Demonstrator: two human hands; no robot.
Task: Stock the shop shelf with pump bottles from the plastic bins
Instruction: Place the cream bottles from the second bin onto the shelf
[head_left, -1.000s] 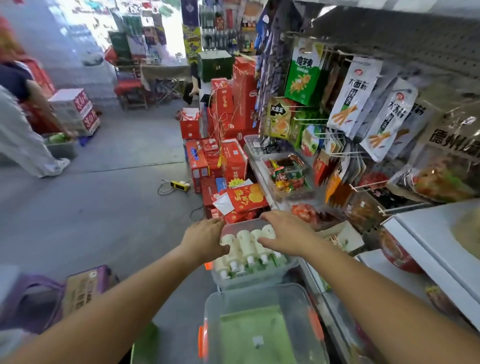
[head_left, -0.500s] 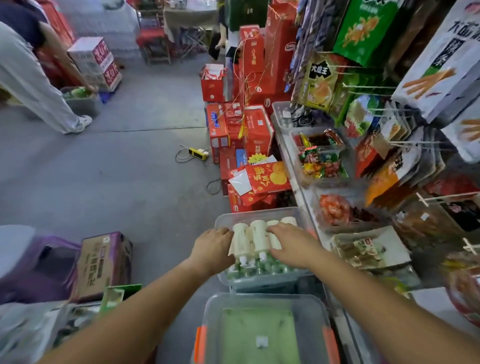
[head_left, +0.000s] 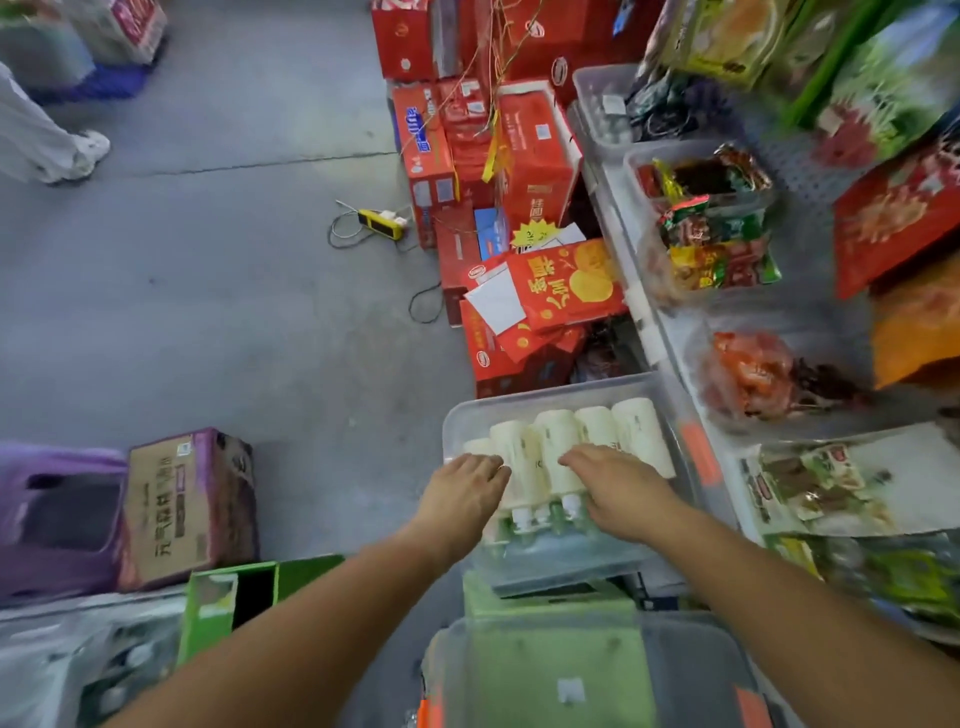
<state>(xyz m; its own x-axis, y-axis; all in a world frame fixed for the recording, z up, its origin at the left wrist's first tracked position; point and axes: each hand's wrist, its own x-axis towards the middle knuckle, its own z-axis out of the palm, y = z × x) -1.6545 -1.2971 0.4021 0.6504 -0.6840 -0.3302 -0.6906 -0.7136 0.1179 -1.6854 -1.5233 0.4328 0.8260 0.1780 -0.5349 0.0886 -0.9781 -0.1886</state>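
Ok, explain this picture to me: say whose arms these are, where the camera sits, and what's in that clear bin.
No machine here: a person wears one camera on the head, looking down, so the arms are their own. The left hand and right hand rest palm-down on cream pump bottles lying side by side in a clear plastic bin. Nothing is lifted. A second, lidded bin sits nearer, red cartons stand on the floor, and snack packets lie on the shelf at right.

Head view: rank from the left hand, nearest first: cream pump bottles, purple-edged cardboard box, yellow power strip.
1. Cream pump bottles, at the left hand, in front.
2. Purple-edged cardboard box, floor, leftward.
3. Yellow power strip, floor, far ahead.
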